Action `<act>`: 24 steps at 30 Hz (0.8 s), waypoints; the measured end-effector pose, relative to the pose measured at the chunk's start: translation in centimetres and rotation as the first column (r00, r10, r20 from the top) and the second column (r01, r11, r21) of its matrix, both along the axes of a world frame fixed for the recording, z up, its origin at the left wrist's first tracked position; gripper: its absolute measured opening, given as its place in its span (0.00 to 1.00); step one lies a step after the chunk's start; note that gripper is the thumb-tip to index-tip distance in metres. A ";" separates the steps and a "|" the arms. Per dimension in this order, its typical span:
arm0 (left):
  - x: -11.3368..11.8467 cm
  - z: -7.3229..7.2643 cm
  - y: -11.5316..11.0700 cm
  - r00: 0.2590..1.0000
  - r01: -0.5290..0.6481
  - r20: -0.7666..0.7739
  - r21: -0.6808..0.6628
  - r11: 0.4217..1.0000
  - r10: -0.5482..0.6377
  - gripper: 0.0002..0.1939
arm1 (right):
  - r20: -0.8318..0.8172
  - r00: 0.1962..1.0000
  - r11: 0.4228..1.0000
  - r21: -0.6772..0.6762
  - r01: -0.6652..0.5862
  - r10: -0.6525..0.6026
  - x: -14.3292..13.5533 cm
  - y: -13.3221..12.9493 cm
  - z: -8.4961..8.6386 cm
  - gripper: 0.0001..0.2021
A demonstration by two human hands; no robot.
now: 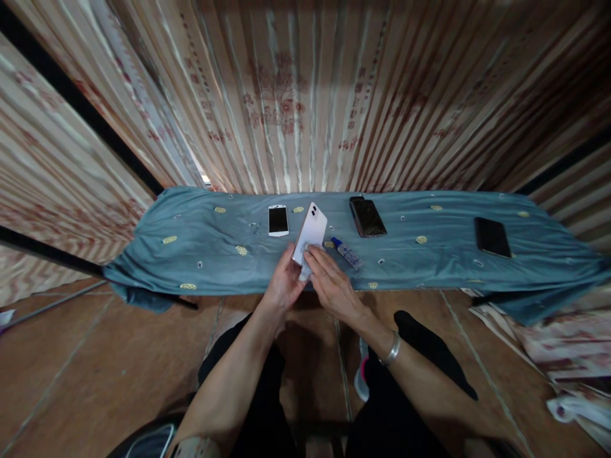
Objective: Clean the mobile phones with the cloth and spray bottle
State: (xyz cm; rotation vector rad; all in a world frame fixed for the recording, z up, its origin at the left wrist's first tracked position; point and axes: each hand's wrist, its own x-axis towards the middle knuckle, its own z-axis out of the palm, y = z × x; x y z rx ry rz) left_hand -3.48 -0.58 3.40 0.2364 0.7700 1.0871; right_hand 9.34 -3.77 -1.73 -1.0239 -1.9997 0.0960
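Note:
A pale pinkish smartphone [314, 229], its back with the camera lenses facing up, is tilted above the near edge of the cloth-covered bench. My left hand [285, 280] grips its lower left end. My right hand [331, 280] presses a crumpled, light-coloured wipe or cloth [306, 270] against the lower part of the phone's back, its fingers mostly covering it. Just right of the phone, a small clear bottle with a blue cap [347, 253] lies on its side. To the left lies a white phone with a dark screen [278, 221], face up.
The long bench wears a blue-green patterned cloth [219, 267] that hangs over its near edge. A dark phone in a case [367, 217] lies right of centre, and a black flat rectangular item [492, 237] farther right. Striped curtains [286, 95] hang behind; black poles slant at both sides.

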 end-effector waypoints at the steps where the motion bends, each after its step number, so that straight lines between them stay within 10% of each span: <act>1: 0.0 0.1 -0.1 1.000 -0.005 0.001 0.004 1.000 0.005 0.13 | 0.002 1.000 1.000 -0.008 0.005 -0.005 0.0 0.0 0.0 0.27; 24: -0.3 -1.8 -1.3 0.983 0.178 -0.090 0.234 0.956 -0.161 0.20 | -0.073 0.985 0.982 -0.117 0.147 -0.157 1.4 2.4 1.6 0.25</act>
